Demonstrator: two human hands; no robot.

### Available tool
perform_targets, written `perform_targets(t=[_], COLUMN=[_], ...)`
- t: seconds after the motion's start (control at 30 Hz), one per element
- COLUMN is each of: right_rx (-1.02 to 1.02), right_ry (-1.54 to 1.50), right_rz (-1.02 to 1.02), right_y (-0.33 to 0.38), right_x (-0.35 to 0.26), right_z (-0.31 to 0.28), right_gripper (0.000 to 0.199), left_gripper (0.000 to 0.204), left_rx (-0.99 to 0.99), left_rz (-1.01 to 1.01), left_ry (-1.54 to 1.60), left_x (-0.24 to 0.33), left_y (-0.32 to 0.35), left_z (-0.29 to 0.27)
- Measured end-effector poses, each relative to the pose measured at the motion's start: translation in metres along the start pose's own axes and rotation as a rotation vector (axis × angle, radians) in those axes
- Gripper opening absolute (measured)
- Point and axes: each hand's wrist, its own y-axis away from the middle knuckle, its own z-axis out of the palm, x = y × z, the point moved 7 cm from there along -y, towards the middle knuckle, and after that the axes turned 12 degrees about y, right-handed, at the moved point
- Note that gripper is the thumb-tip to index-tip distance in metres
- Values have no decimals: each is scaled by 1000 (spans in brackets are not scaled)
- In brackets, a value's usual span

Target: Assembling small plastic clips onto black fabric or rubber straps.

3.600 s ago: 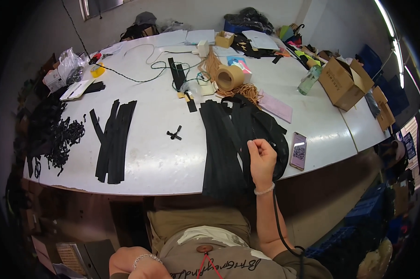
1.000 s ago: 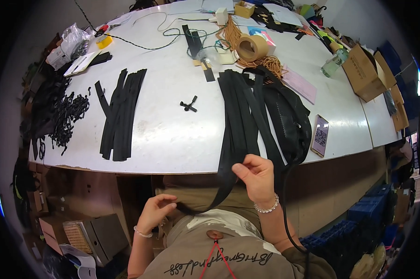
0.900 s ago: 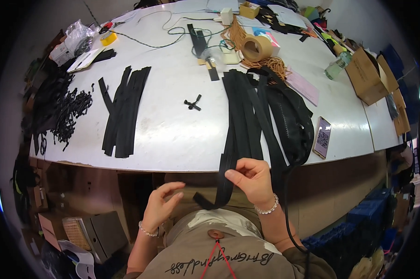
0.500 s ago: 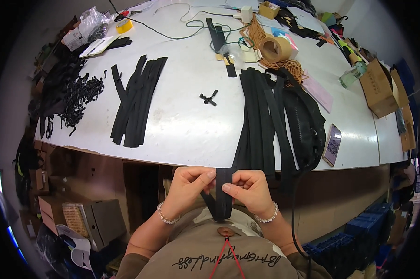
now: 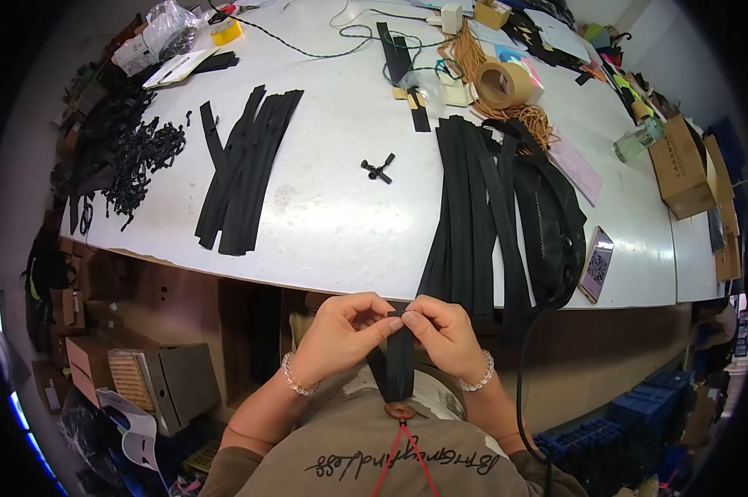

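Black strip (image 5: 400,364) pinched at top edge between left hand (image 5: 341,335) and right hand (image 5: 447,335), hanging below table (image 5: 341,215) for close handling.

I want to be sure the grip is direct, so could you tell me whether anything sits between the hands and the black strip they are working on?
Nothing visible does: the left hand and right hand both pinch the black strip directly, fingertips meeting at its upper end, below the table edge.
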Motion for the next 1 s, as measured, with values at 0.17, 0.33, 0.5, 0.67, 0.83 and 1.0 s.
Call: perform_targets(t=[0.17, 0.33, 0.5, 0.67, 0.83, 1.0], right_rx=[28, 442, 541, 641, 464, 232], right_ry=[101, -28, -138, -397, -675, -516], right_rz=[-170, -242, -147, -141, -93, 35], right_y=[-2, 8, 10, 4, -2, -6], right_x=[-6, 8, 22, 22, 25, 33], right_z=[0, -1, 2, -2, 0, 13], right_gripper=[19, 17, 21, 21, 18, 10], left_gripper=[8, 7, 7, 10, 10, 8], left_rx=[-49, 124, 219, 261, 286, 262], left_rz=[58, 254, 307, 368, 322, 529], left_ry=[130, 325, 414, 662, 739, 197], left_x=[-10, -24, -42, -37, -30, -11], left_y=[-2, -1, -7, -11, -13, -13], left_z=[10, 18, 14, 7, 1, -3])
